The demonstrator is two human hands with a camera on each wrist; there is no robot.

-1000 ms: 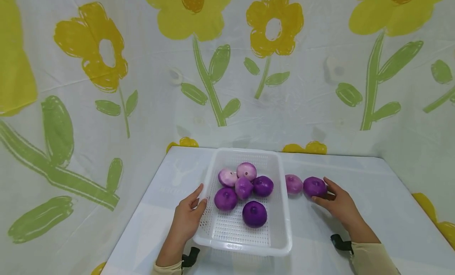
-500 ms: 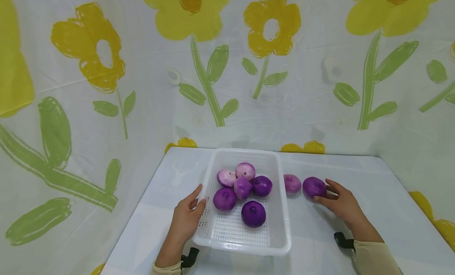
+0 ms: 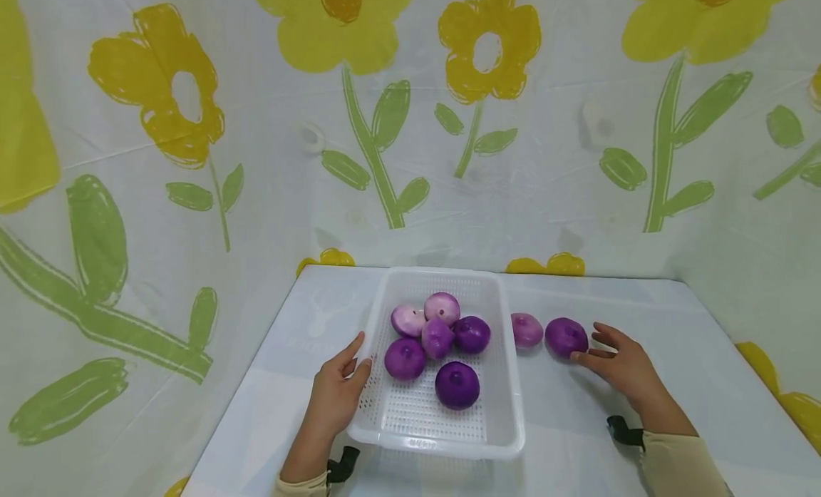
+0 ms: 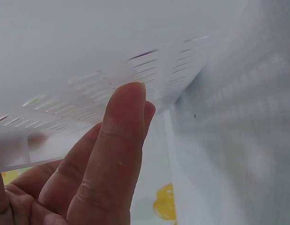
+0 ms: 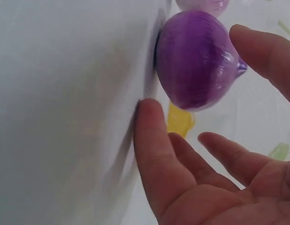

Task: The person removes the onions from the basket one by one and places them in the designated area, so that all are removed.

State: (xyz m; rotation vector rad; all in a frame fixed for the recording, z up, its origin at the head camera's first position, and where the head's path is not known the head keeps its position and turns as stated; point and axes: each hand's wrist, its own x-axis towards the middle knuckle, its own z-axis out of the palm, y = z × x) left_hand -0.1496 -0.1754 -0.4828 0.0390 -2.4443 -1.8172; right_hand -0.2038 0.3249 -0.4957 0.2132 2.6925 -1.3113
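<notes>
My left hand (image 3: 336, 393) holds the left rim of a white perforated plastic basket (image 3: 518, 397). In the left wrist view, a finger (image 4: 119, 136) of it lies against the basket's outer wall; the thumb is mostly out of frame there. Several purple onions lie inside the basket, among them a dark one (image 3: 457, 385) nearest the front and two paler ones (image 3: 442, 308) at the back. Outside it, on the right, a purple onion (image 3: 566, 338) rests on the table. My right hand (image 3: 622, 365) is just right of this onion, fingers spread; the right wrist view shows nothing gripped.
A lighter purple onion (image 3: 527, 331) sits between the basket and the outer onion, close to both. The white table (image 3: 654, 326) ends at a flowered cloth backdrop (image 3: 513, 212) behind and at the sides. Black wrist mounts (image 3: 623, 431) project inward from both sleeves.
My right hand has let go of the outer onion and drawn slightly right, its fingers opening. My left hand and the basket have stayed in place.
</notes>
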